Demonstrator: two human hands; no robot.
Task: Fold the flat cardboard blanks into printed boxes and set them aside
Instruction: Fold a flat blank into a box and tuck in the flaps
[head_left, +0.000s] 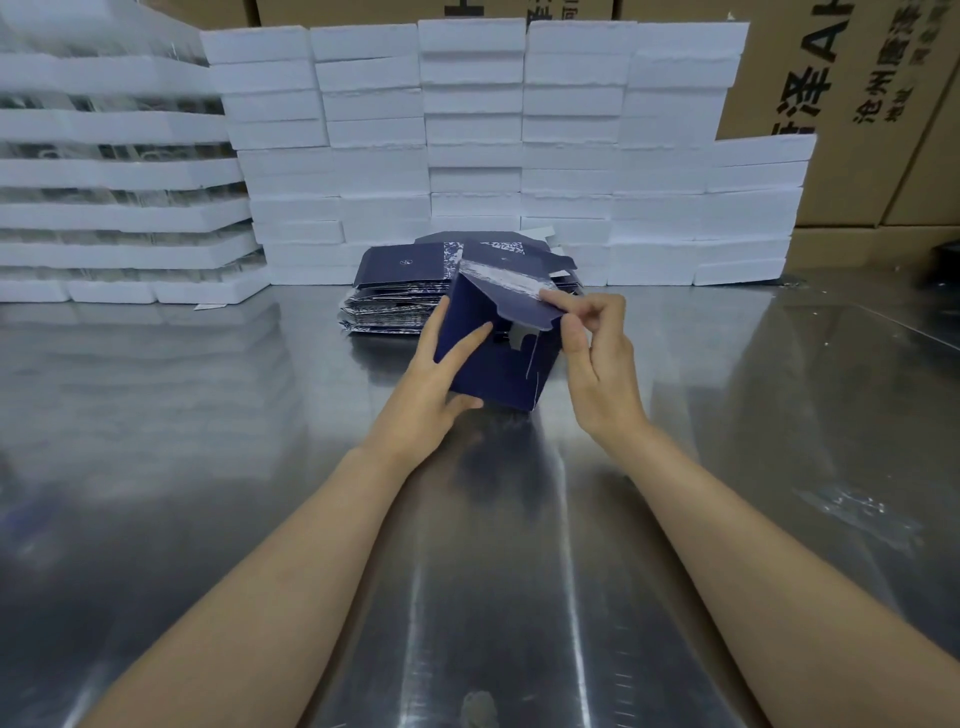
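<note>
A half-formed dark blue box (498, 364) sits between both hands just above the steel table (208, 415). The left hand (441, 384) grips its left wall; the right hand (597, 353) pinches the top flap. The stack of flat blanks (400, 291) lies just behind.

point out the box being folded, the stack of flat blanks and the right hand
half-folded box (498, 379), head view, on its dark front panel
stack of flat blanks (395, 270), head view, top sheet
right hand (597, 353), head view, back of hand
</note>
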